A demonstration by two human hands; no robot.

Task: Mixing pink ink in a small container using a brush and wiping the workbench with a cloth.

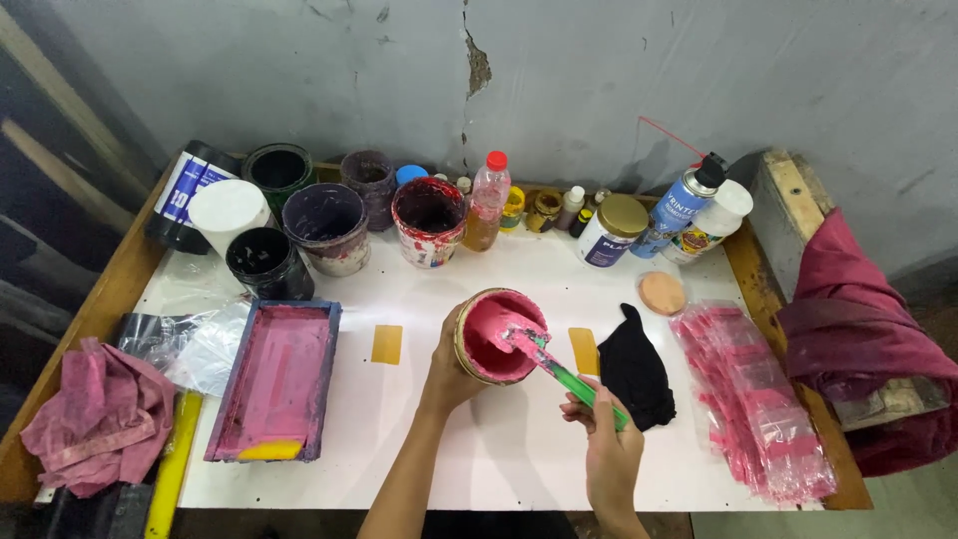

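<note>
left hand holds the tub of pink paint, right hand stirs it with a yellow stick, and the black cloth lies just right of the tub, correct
Not quite: the stick is green, smeared pink at its end, not yellow. The head view shows it. The rest stands: the left hand holds the tub of pink paint, the right hand stirs, and the black cloth lies just right of the tub.

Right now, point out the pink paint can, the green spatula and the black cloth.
pink paint can (486, 356), head view, on the paint inside.
green spatula (569, 380), head view, on its handle.
black cloth (637, 375), head view, on its middle.

One pink paint tub (496, 335), one green spatula (564, 377), one spray can (683, 206), two yellow tape strips (386, 344), one black cloth (635, 371), one pink-stained tray (276, 379).
</note>
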